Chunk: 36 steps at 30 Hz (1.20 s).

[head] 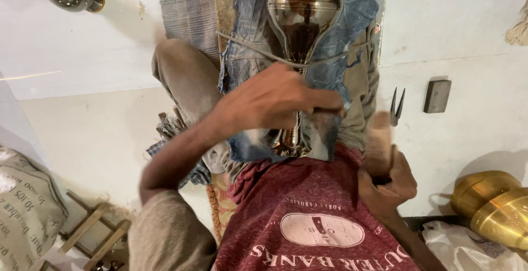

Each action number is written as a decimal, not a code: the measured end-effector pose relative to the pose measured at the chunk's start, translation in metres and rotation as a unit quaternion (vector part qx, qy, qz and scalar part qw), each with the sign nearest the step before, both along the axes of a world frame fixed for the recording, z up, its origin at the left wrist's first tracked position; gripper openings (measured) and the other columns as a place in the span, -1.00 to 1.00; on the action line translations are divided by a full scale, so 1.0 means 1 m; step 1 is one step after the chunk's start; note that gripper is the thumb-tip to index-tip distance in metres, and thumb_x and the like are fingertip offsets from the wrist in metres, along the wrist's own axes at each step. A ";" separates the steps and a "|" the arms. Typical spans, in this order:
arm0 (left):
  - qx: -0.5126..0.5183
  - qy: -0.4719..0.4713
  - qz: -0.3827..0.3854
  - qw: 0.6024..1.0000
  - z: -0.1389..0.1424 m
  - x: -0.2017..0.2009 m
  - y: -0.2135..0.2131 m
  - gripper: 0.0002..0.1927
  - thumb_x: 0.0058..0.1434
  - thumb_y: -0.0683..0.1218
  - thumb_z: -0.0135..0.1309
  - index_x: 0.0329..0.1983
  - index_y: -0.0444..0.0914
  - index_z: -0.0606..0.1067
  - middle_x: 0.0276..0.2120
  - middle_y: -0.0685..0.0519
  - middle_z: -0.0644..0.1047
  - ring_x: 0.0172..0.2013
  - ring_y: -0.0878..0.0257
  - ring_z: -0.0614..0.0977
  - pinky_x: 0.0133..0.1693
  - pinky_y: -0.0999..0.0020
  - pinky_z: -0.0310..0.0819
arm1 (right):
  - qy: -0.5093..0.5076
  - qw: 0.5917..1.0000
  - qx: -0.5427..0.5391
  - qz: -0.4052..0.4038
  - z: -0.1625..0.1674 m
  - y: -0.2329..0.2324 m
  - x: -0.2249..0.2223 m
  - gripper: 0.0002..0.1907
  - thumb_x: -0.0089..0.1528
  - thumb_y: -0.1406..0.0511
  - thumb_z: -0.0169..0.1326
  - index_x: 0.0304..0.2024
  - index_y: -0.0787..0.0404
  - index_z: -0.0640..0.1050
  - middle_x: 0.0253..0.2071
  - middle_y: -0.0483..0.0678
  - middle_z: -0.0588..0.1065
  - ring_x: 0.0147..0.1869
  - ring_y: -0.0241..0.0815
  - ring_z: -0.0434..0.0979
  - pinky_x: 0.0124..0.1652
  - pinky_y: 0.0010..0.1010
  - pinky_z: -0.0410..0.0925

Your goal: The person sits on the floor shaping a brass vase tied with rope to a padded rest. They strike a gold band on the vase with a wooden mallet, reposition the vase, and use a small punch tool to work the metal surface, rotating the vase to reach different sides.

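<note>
Looking down, my left hand (272, 97) is wrapped tight round the thin neck of the shiny bulb-shaped brass vessel (303, 15) lying on my denim-covered lap at top centre, while my right hand (385, 180) grips a blurry wooden mallet (379, 139) right of centre.

Down in the lower left corner lies a grey-beige sack (25, 210), soft and rumpled, with dark lettering printed across it, partly cut off by the edge of view. Over in the lower right corner sits a white plastic bag (467, 249), crinkled and glossy, just below two brass-coloured bowls (492, 205). No signs or screens anywhere.
</note>
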<state>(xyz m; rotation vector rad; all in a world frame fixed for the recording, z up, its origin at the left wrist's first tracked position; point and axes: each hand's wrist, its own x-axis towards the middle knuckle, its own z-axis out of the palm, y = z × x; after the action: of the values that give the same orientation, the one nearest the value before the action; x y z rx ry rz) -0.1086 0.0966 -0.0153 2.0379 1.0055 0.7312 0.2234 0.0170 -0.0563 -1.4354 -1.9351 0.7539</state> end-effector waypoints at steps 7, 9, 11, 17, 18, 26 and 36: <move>-0.038 -0.428 0.357 0.829 -0.029 0.021 -0.065 -0.69 0.37 -0.42 0.06 0.12 -0.30 0.46 -0.25 -0.08 0.66 -0.28 0.21 0.71 -0.19 0.35 0.72 | 0.060 0.993 -0.106 -0.004 0.008 0.025 -0.024 -0.54 0.16 0.39 0.26 0.07 0.51 0.56 -0.30 0.03 0.59 -0.28 -0.28 0.57 -0.19 -0.50 0.47; -0.072 -0.432 0.417 0.797 -0.030 0.036 -0.081 -0.65 0.38 -0.45 0.05 0.18 -0.35 0.43 -0.20 -0.09 0.65 -0.21 0.21 0.70 -0.14 0.37 0.67 | 0.063 0.991 -0.116 0.024 0.011 0.043 -0.033 -0.61 0.18 0.39 0.29 0.01 0.50 0.58 -0.26 0.05 0.61 -0.25 -0.28 0.61 -0.16 -0.50 0.50; -0.060 -0.391 0.464 0.793 -0.033 0.043 -0.085 -0.59 0.35 -0.47 0.04 0.23 -0.36 0.40 -0.16 -0.07 0.66 -0.20 0.23 0.71 -0.14 0.39 0.67 | 0.115 0.985 -0.109 0.074 0.016 0.066 -0.045 -0.54 0.23 0.38 0.30 0.13 0.51 0.54 -0.20 0.06 0.61 -0.19 -0.30 0.64 -0.10 -0.51 0.53; -0.030 -0.325 0.493 0.807 -0.034 0.038 -0.080 -0.57 0.30 -0.47 0.03 0.20 -0.31 0.45 -0.23 0.01 0.69 -0.31 0.35 0.73 -0.22 0.48 0.67 | 0.078 0.953 -0.068 0.285 0.050 0.150 -0.081 -0.30 0.12 0.46 0.23 0.36 0.26 0.48 -0.22 0.06 0.58 -0.40 -0.32 0.51 -0.42 -0.58 0.36; -0.028 -0.312 0.499 0.808 -0.031 0.038 -0.081 -0.56 0.29 -0.47 0.03 0.20 -0.31 0.45 -0.24 0.01 0.68 -0.31 0.35 0.72 -0.21 0.49 0.66 | 0.025 0.949 -0.057 0.310 0.063 0.160 -0.086 -0.28 0.10 0.48 0.21 0.35 0.23 0.48 -0.21 0.06 0.59 -0.42 -0.31 0.49 -0.47 -0.58 0.32; -0.014 -0.321 0.504 0.802 -0.026 0.039 -0.083 -0.55 0.24 -0.51 -0.07 0.15 -0.33 0.45 -0.24 0.00 0.68 -0.27 0.37 0.71 -0.17 0.52 0.66 | -0.135 0.883 -0.120 0.433 0.155 0.206 -0.148 -0.22 0.09 0.55 0.13 0.39 0.11 0.43 -0.27 0.03 0.55 -0.40 -0.29 0.58 -0.48 -0.47 0.43; -0.008 -0.255 0.542 0.801 -0.026 0.043 -0.087 -0.56 0.22 -0.45 -0.01 0.15 -0.31 0.45 -0.28 0.04 0.67 -0.29 0.36 0.72 -0.20 0.50 0.64 | -0.420 0.767 -0.027 0.484 0.185 0.203 -0.187 -0.10 0.00 0.46 0.23 0.41 -0.16 0.44 -0.15 -0.10 0.58 -0.37 -0.31 0.59 -0.36 -0.44 0.48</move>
<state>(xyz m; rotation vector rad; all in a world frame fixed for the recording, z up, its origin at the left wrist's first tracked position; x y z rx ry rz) -0.0653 0.0091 -0.0410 0.9481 1.7782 1.7089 0.0367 0.2199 0.1288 -0.7003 -3.4802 0.5806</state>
